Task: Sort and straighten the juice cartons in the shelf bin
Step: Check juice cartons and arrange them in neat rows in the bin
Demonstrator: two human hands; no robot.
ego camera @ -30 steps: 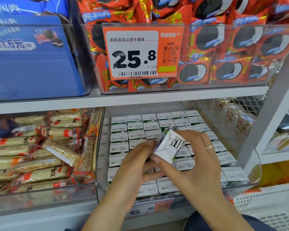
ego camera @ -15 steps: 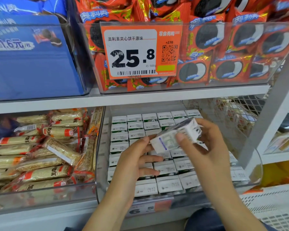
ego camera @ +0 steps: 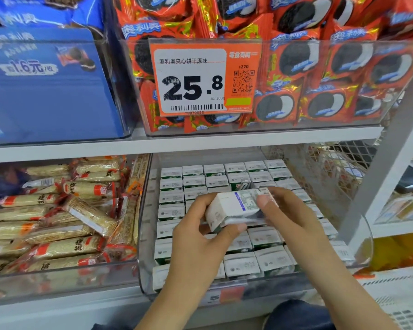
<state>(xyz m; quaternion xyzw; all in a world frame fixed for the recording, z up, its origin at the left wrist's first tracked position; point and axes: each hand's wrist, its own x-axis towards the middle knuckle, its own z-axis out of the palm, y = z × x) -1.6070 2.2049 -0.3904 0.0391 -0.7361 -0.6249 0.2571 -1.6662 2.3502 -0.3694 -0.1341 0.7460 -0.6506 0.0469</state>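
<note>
Both hands are gripping 1 boxy white carton (ego camera: 234,208) at frame centre: left hand (ego camera: 196,236) curling under it, right hand (ego camera: 289,215) pinching its end, above the clear plastic bin (ego camera: 365,236).

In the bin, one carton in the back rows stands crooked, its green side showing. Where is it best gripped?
Probably pinch the tilted carton by its raised top edges, coming from above: neighbours press close on its sides, so only the top is free.

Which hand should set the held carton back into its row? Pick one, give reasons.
Probably the left hand: its thumb and fingers wrap the held carton from below, carrying it. The right hand only pinches the far end, above the rows in the clear bin.
</note>
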